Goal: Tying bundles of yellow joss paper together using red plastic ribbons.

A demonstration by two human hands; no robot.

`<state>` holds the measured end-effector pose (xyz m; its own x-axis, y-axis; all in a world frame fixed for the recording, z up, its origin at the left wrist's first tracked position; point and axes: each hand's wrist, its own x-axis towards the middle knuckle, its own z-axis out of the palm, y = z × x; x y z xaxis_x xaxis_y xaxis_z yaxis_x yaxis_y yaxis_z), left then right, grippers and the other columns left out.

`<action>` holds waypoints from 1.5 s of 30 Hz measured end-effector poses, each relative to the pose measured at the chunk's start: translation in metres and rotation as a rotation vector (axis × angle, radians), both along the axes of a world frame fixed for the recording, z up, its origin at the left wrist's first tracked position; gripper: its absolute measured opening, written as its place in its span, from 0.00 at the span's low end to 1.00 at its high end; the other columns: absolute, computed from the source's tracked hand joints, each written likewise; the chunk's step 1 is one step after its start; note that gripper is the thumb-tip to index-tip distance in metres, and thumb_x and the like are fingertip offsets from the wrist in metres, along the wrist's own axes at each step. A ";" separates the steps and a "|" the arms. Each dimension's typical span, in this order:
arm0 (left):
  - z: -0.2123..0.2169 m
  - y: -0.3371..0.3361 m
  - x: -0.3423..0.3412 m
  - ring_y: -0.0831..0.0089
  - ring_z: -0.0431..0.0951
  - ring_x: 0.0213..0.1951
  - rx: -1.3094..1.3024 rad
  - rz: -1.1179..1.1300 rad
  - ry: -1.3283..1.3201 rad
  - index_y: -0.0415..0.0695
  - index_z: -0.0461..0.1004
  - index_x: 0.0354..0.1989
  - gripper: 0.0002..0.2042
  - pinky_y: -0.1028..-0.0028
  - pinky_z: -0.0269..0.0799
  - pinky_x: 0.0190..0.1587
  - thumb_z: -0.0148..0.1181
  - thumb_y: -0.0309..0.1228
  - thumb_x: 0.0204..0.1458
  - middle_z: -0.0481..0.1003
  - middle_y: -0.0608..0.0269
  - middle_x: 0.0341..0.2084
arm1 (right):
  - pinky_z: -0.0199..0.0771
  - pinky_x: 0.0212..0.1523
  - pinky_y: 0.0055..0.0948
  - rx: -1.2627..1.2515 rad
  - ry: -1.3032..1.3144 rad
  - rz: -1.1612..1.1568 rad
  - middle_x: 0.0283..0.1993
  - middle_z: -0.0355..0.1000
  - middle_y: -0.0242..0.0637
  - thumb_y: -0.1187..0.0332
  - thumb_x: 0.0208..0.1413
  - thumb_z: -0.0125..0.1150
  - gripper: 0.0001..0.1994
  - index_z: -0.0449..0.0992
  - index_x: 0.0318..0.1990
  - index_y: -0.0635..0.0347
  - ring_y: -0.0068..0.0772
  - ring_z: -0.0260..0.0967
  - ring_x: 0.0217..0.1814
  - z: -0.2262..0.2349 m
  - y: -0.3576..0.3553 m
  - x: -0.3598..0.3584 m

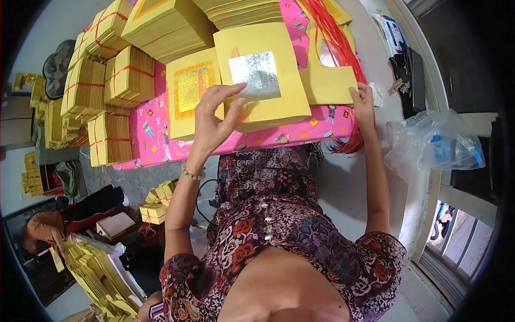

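Observation:
My left hand (214, 115) is open, thumb and fingers apart, at the lower left of a thick stack of yellow paper (292, 64). A silver foil square (263, 75) shines on the top sheet. Beneath my left wrist lies another yellow stack with a gold foil square (188, 88) framed in orange. At the right, my right hand (365, 104) pinches the right edge of a folded yellow paper (327, 86), which lies against the silver-foil stack. Red strings (351, 137) hang behind my right hand over the table edge.
A pink patterned cloth (147, 139) covers the table. Bundles of yellow paper tied with red string (129, 78) stand at the left, with tall yellow stacks (166, 29) behind. A clear plastic bag (413, 142) is at the right. Another person (45, 228) sits at the lower left near yellow papers (99, 268).

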<state>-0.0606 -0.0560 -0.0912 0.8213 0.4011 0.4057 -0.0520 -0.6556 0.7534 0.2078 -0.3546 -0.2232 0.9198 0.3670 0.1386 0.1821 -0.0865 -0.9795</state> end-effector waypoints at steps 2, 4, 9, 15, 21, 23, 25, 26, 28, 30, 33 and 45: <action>0.006 -0.003 -0.004 0.66 0.76 0.40 0.073 -0.042 0.016 0.42 0.79 0.44 0.15 0.71 0.69 0.46 0.67 0.27 0.46 0.78 0.58 0.36 | 0.74 0.39 0.33 -0.286 -0.152 -0.010 0.41 0.74 0.47 0.67 0.61 0.55 0.15 0.63 0.49 0.67 0.42 0.75 0.38 0.014 0.012 -0.013; 0.012 -0.004 -0.007 0.66 0.75 0.40 0.144 -0.065 0.035 0.43 0.79 0.43 0.16 0.70 0.69 0.45 0.70 0.29 0.43 0.78 0.58 0.35 | 0.71 0.40 0.46 -0.694 -0.398 -0.066 0.41 0.73 0.51 0.62 0.58 0.58 0.18 0.65 0.49 0.63 0.56 0.72 0.39 0.022 0.021 -0.017; 0.013 -0.005 -0.011 0.63 0.72 0.40 0.249 -0.112 0.072 0.46 0.79 0.43 0.24 0.67 0.66 0.44 0.76 0.36 0.34 0.76 0.61 0.37 | 0.70 0.42 0.44 -0.928 -0.750 -0.068 0.40 0.73 0.46 0.65 0.55 0.61 0.15 0.70 0.46 0.63 0.48 0.71 0.45 0.063 0.031 -0.030; 0.005 -0.004 -0.017 0.62 0.70 0.42 0.237 -0.118 0.082 0.49 0.78 0.44 0.21 0.66 0.65 0.48 0.72 0.39 0.39 0.75 0.63 0.38 | 0.70 0.42 0.38 -0.361 -0.500 0.392 0.38 0.72 0.39 0.66 0.47 0.68 0.14 0.76 0.41 0.59 0.43 0.68 0.44 0.162 0.071 -0.092; 0.005 -0.006 -0.015 0.63 0.71 0.43 0.173 -0.140 0.142 0.46 0.79 0.41 0.20 0.67 0.66 0.47 0.74 0.34 0.37 0.75 0.62 0.39 | 0.70 0.39 0.34 -0.437 -0.773 0.732 0.34 0.72 0.36 0.65 0.43 0.70 0.13 0.77 0.35 0.59 0.40 0.69 0.41 0.171 0.097 -0.110; 0.006 -0.005 -0.017 0.63 0.71 0.43 0.166 -0.131 0.141 0.45 0.79 0.41 0.20 0.67 0.66 0.48 0.73 0.34 0.37 0.75 0.62 0.39 | 0.70 0.37 0.33 -0.441 -0.732 0.742 0.31 0.72 0.34 0.66 0.45 0.69 0.08 0.77 0.31 0.58 0.37 0.69 0.37 0.167 0.101 -0.107; 0.005 -0.005 -0.018 0.63 0.71 0.43 0.159 -0.124 0.140 0.45 0.79 0.42 0.20 0.67 0.67 0.48 0.73 0.34 0.37 0.76 0.61 0.39 | 0.70 0.35 0.33 -0.428 -0.697 0.746 0.29 0.72 0.34 0.67 0.46 0.68 0.07 0.77 0.30 0.59 0.36 0.70 0.34 0.167 0.105 -0.105; 0.005 -0.005 -0.019 0.63 0.71 0.43 0.141 -0.126 0.140 0.44 0.79 0.41 0.20 0.67 0.67 0.48 0.73 0.34 0.37 0.76 0.61 0.39 | 0.70 0.34 0.32 -0.416 -0.662 0.742 0.28 0.72 0.34 0.68 0.48 0.67 0.06 0.77 0.28 0.59 0.35 0.70 0.32 0.167 0.106 -0.104; 0.006 -0.005 -0.020 0.63 0.71 0.43 0.122 -0.124 0.141 0.44 0.78 0.41 0.20 0.67 0.67 0.48 0.73 0.34 0.37 0.76 0.61 0.39 | 0.70 0.33 0.32 -0.418 -0.614 0.740 0.28 0.72 0.35 0.69 0.48 0.67 0.06 0.77 0.29 0.60 0.35 0.70 0.31 0.166 0.108 -0.103; 0.009 -0.005 -0.019 0.63 0.71 0.43 0.095 -0.137 0.139 0.43 0.78 0.41 0.19 0.68 0.67 0.48 0.72 0.34 0.39 0.76 0.61 0.39 | 0.70 0.32 0.31 -0.420 -0.566 0.737 0.27 0.72 0.36 0.70 0.49 0.66 0.05 0.77 0.30 0.61 0.35 0.70 0.30 0.165 0.110 -0.101; 0.008 -0.005 -0.019 0.63 0.72 0.42 0.088 -0.126 0.128 0.42 0.78 0.41 0.17 0.69 0.67 0.47 0.71 0.33 0.42 0.76 0.61 0.38 | 0.70 0.31 0.30 -0.421 -0.528 0.737 0.28 0.72 0.37 0.71 0.50 0.65 0.05 0.76 0.30 0.62 0.34 0.71 0.29 0.168 0.111 -0.099; 0.009 -0.001 -0.015 0.65 0.75 0.38 -0.028 -0.090 0.186 0.41 0.81 0.36 0.09 0.68 0.69 0.45 0.57 0.33 0.57 0.79 0.58 0.32 | 0.71 0.34 0.27 -0.414 -0.486 0.898 0.30 0.72 0.36 0.71 0.46 0.70 0.10 0.75 0.32 0.63 0.30 0.71 0.32 0.175 0.112 -0.093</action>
<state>-0.0752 -0.0570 -0.0825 0.9138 0.3322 0.2336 0.0323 -0.6329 0.7735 0.1146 -0.2424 -0.0482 0.1759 0.9764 0.1252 0.7012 -0.0350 -0.7121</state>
